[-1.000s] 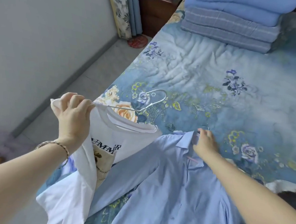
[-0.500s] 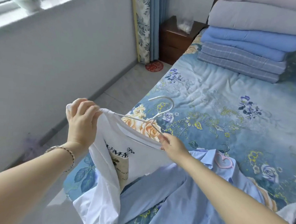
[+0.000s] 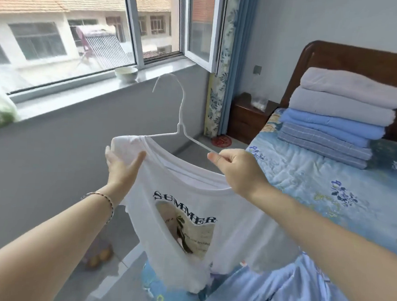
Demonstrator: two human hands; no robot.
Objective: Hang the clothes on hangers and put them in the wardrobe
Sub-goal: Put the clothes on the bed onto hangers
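Note:
A white T-shirt printed "SUMMER" hangs in the air in front of me on a thin white wire hanger, hook upward. My left hand holds the shirt's left shoulder, thumb on the front of the cloth. My right hand pinches the hanger's bare right arm together with the shirt's neckline. The right half of the hanger is outside the shirt. A light blue shirt lies on the bed at the bottom right. No wardrobe is in view.
The bed with a blue floral cover fills the right side, with folded quilts stacked at the brown headboard. A window sill with a bowl runs along the left wall. A wooden nightstand and curtain stand in the corner.
Both hands have lifted the T-shirt and hanger up off the bed to chest height. My right hand left the blue shirt and took hold of the hanger's right arm. My view rose toward the window.

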